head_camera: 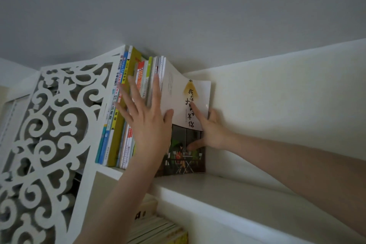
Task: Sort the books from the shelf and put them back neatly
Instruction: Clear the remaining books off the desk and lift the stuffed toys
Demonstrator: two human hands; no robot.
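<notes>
At far left, a white fretwork side panel (49, 125), scroll-cut, matte and rigid. Just inside it, a row of thin paperbacks (116, 117) standing upright on the top shelf. Spines outward in blue, teal, olive-yellow and orange, glossy, of uneven heights.

Pressed flat against those spines, the left hand (146, 121): fingers straight and fanned wide, gripping nothing, thumb laid on the near edge of the end book.

Next, closing the row, a larger softcover (186, 105) in smooth card, white above and darkly illustrated below, upright, cover facing right.

Against that cover, the right hand (212, 134): index finger straight up the white area, thumb stretched along the illustration, pushing leftward rather than clasping. Remaining fingers hidden at the book's far edge, possibly tucked behind it; hard to tell.

Beneath everything, the top shelf board (237, 188), plain painted white, with a pale wall (277, 95) behind. Lower down, on the next shelf, the tops of more books (158, 230), blurred.

Judged as the squaring-up step: books already back on the top shelf, now squeezed together and levelled at the spines. Next move likely calling for even pressure from both sides. Then a slow release, to keep the floppy end book vertical with no bookend in sight.
</notes>
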